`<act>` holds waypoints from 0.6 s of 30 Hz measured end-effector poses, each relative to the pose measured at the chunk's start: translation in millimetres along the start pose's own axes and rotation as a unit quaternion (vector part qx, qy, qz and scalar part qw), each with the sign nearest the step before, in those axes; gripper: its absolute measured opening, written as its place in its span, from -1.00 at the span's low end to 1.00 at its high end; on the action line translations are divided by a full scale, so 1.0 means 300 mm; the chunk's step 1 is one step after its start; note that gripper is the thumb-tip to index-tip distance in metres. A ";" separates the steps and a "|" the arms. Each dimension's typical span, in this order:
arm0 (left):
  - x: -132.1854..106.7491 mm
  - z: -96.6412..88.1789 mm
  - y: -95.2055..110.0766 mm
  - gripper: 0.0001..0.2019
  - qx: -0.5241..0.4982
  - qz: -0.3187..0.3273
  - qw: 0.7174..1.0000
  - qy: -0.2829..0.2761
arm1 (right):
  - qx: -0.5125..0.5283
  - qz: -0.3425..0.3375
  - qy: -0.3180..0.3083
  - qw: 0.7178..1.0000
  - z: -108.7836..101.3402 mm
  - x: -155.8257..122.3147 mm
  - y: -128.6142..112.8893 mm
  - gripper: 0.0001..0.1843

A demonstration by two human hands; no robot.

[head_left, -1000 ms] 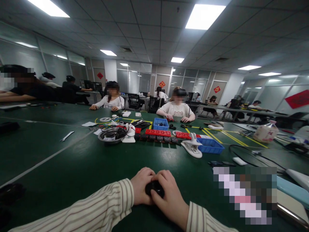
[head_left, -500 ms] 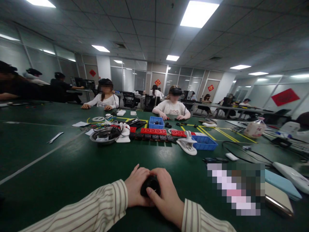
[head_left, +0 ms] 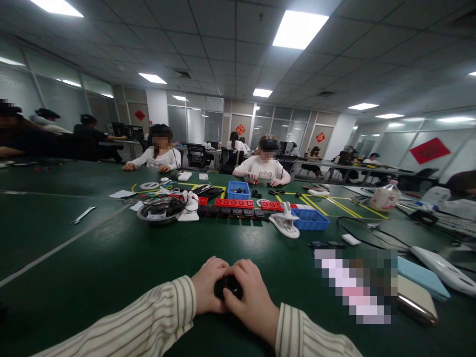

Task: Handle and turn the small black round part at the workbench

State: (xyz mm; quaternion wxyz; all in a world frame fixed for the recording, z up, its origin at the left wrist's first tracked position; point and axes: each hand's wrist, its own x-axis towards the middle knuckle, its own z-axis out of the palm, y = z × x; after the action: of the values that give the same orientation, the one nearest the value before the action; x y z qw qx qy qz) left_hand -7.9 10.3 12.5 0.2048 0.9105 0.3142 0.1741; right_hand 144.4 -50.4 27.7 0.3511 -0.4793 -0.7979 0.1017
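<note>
A rounded, glossy black object (head_left: 228, 287) rests low over the green table, cupped between both of my hands. My left hand (head_left: 208, 286) wraps round its left side, fingers curled over the far edge. On the other side, my right hand (head_left: 250, 293) closes round it, with the thumb lying across its near face. The fingertips of the two hands meet at the top. Much of the object is hidden by the fingers, so I cannot tell its exact kind.
Ahead lie red and black power-strip-like bars (head_left: 234, 204), a metal bowl (head_left: 159, 218) of cables, a white clip stand (head_left: 285, 225) and a blue bin (head_left: 311, 218). A wrench (head_left: 83, 214) is left; a gold-edged box (head_left: 418, 300) right. A person (head_left: 264, 166) sits opposite.
The view has shifted slightly. My fingers have closed further over the black object, and less of it shows. The person opposite now holds a small greyish flat thing.
</note>
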 end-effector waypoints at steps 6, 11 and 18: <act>0.004 -0.006 0.001 -0.60 -0.009 0.009 1.000 -0.023 | 0.071 -0.096 -0.016 0.993 -0.012 0.003 -0.002 -0.68; -0.002 -0.009 0.008 -0.28 -0.015 -0.007 1.000 0.004 | 0.096 -0.094 0.005 0.991 -0.025 0.000 -0.004 -0.70; -0.010 0.002 0.011 -0.25 0.018 -0.007 0.998 0.055 | 0.027 0.001 0.057 0.998 0.003 -0.002 0.014 -0.66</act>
State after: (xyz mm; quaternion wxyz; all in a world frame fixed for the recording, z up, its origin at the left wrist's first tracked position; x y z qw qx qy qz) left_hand -8.2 5.9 12.9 0.1717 0.9009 0.3344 0.2168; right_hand 147.0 -48.5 24.7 0.4083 -0.4755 -0.7733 0.0959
